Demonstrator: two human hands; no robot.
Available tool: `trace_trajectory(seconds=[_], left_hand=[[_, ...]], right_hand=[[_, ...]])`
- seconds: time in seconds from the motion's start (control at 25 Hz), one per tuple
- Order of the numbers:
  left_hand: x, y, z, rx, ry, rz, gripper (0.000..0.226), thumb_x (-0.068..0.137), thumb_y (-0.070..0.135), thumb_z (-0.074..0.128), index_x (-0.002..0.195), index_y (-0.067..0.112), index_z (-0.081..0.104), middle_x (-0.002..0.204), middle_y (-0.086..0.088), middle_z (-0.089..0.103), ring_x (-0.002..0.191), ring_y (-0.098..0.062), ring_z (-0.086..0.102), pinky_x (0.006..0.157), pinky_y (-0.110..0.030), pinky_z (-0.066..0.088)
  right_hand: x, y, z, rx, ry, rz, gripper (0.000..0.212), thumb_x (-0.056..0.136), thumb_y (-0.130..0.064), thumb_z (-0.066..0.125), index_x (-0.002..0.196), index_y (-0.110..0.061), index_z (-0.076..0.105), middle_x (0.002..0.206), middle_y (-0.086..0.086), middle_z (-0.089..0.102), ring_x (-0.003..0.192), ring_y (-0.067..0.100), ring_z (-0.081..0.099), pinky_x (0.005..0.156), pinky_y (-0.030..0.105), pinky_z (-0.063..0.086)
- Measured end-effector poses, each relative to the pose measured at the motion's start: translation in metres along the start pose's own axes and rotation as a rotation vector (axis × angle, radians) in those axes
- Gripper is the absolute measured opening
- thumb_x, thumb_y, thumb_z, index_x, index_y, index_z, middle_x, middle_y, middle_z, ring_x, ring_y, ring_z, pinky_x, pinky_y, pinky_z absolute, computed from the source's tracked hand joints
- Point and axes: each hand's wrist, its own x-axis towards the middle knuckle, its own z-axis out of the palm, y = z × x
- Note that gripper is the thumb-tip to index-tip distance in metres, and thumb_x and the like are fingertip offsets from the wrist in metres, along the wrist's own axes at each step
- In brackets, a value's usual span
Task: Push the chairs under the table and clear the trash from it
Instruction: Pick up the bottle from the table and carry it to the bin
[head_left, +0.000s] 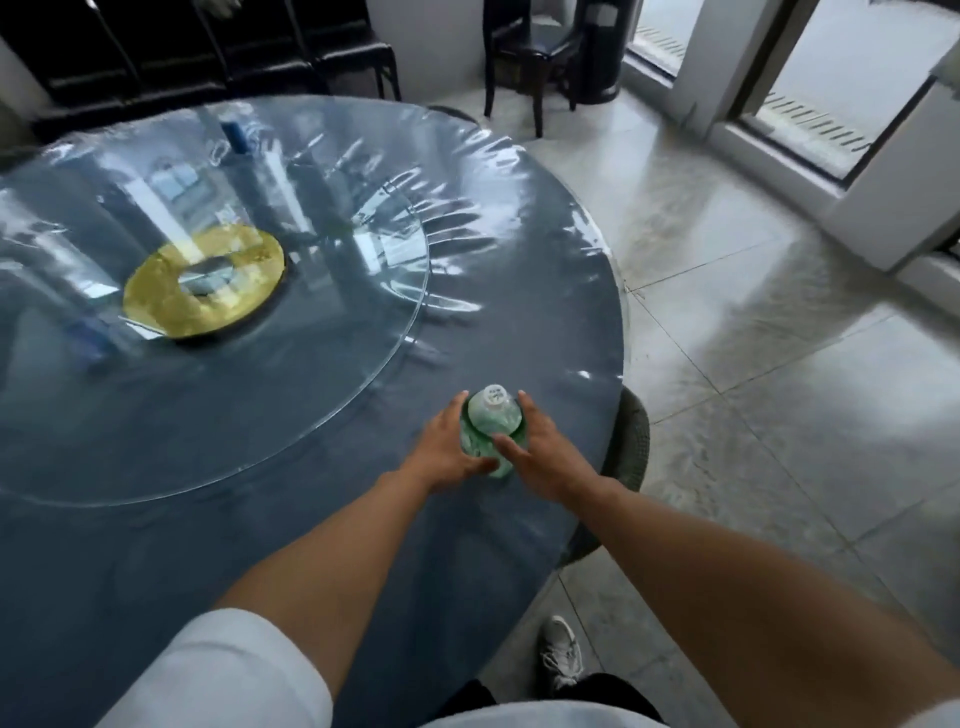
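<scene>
Green bottle (491, 434) on table (311, 519) | gripped by both hands: left (449, 451), right (540, 449) | label seemingly unreadable

Light source: daylight enters through the glass doors (810, 88) far right of the right hand (540, 441); the room is evenly bright.
Glare: white streaks run over the clear plastic cover (467, 171) beyond both hands, and window reflections lie on the glass turntable (208, 218) up-left of the left hand (441, 447).
Floor: the pale floor tiles (753, 338) right of the hands shine softly.
Shadows: faint and soft on the counter (156, 519) under the forearms.
Blur: motion smear softens the whole frame, most at the far counter edge.
Distortion: wide-angle bending curves door frames and arms near the borders.
</scene>
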Motion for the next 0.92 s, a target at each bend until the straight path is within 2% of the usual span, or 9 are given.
trace_trajectory(seconds=[0.2, 0.32, 0.48, 0.68, 0.8, 0.92], left_hand=[[-0.004, 0.015, 0.011, 0.015, 0.113, -0.072, 0.122, 0.061, 0.04, 0.095, 0.159, 0.016, 0.026, 0.155, -0.008, 0.047, 0.141, -0.026, 0.046, 0.115, -0.037, 0.038], [-0.019, 0.02, 0.011, -0.032, 0.19, -0.123, 0.117, 0.067, 0.031, 0.094, 0.16, 0.015, 0.024, 0.158, -0.007, 0.042, 0.144, -0.025, 0.042, 0.115, -0.031, 0.033], [-0.055, 0.009, 0.0, -0.086, 0.333, -0.234, 0.117, 0.07, 0.032, 0.093, 0.161, 0.016, 0.021, 0.161, -0.006, 0.038, 0.145, -0.025, 0.041, 0.112, -0.028, 0.032], [-0.137, -0.03, -0.024, -0.143, 0.509, -0.338, 0.117, 0.07, 0.035, 0.093, 0.161, 0.014, 0.022, 0.16, -0.007, 0.04, 0.144, -0.024, 0.041, 0.109, -0.026, 0.033], [-0.208, -0.06, -0.029, -0.208, 0.625, -0.413, 0.117, 0.067, 0.041, 0.094, 0.159, 0.017, 0.026, 0.156, -0.006, 0.044, 0.14, -0.024, 0.046, 0.111, -0.031, 0.038], [-0.294, -0.096, -0.023, -0.269, 0.772, -0.476, 0.101, 0.067, 0.033, 0.095, 0.15, 0.016, 0.039, 0.145, -0.003, 0.055, 0.129, -0.021, 0.054, 0.101, -0.027, 0.042]], right_hand=[[0.015, 0.008, -0.026, -0.103, -0.071, -0.123, 0.077, 0.098, -0.052, 0.058, 0.161, -0.024, 0.024, 0.158, 0.008, 0.042, 0.141, 0.027, 0.044, 0.116, 0.041, 0.037], [0.019, 0.003, -0.029, -0.15, -0.123, -0.212, 0.075, 0.096, -0.056, 0.057, 0.158, -0.027, 0.026, 0.152, 0.008, 0.048, 0.135, 0.03, 0.051, 0.111, 0.044, 0.042], [0.015, -0.028, -0.016, -0.187, -0.212, -0.354, 0.072, 0.098, -0.052, 0.058, 0.158, -0.025, 0.029, 0.152, 0.008, 0.05, 0.137, 0.028, 0.049, 0.11, 0.04, 0.041], [-0.017, -0.083, 0.033, -0.251, -0.35, -0.535, 0.07, 0.098, -0.052, 0.057, 0.157, -0.026, 0.03, 0.15, 0.008, 0.053, 0.135, 0.027, 0.051, 0.108, 0.042, 0.043], [-0.051, -0.113, 0.081, -0.309, -0.453, -0.632, 0.07, 0.098, -0.053, 0.057, 0.157, -0.027, 0.03, 0.151, 0.006, 0.051, 0.135, 0.027, 0.051, 0.108, 0.042, 0.043], [-0.108, -0.144, 0.14, -0.356, -0.565, -0.732, 0.068, 0.098, -0.051, 0.057, 0.156, -0.027, 0.031, 0.151, 0.005, 0.051, 0.135, 0.028, 0.05, 0.107, 0.04, 0.042]])
